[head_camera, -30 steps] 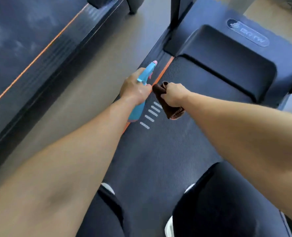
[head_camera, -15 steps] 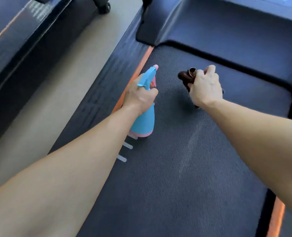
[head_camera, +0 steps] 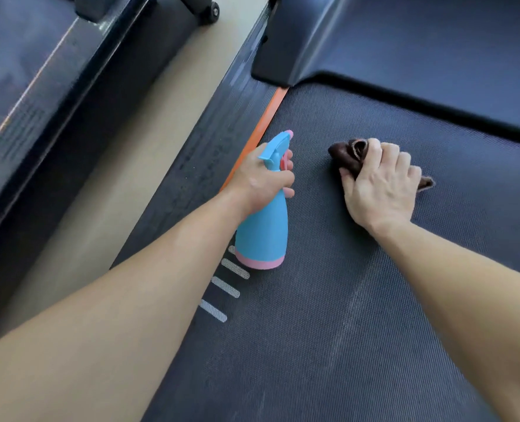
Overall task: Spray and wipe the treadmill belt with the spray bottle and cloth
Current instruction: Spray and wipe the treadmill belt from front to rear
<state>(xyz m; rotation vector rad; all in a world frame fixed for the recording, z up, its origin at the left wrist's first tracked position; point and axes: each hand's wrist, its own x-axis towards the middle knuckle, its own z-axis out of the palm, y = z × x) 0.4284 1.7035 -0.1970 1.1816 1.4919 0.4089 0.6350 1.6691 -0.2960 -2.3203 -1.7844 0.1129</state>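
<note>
Two grips | left hand (head_camera: pixel 261 181): fingers round spray bottle (head_camera: pixel 263 229) | right hand (head_camera: pixel 380 190): fingers clamping cloth (head_camera: pixel 344 153) onto belt (head_camera: pixel 313 330)

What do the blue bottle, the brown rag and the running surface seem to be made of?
Spray bottle: likely plastic, smooth and matte, evenly coloured blue with a pink base. Cloth: soft fabric, maybe microfibre; it bunches in folds under the right hand. Treadmill belt: probably rubbery, a dull dark surface with a fine dotted, weave-like texture.
</note>
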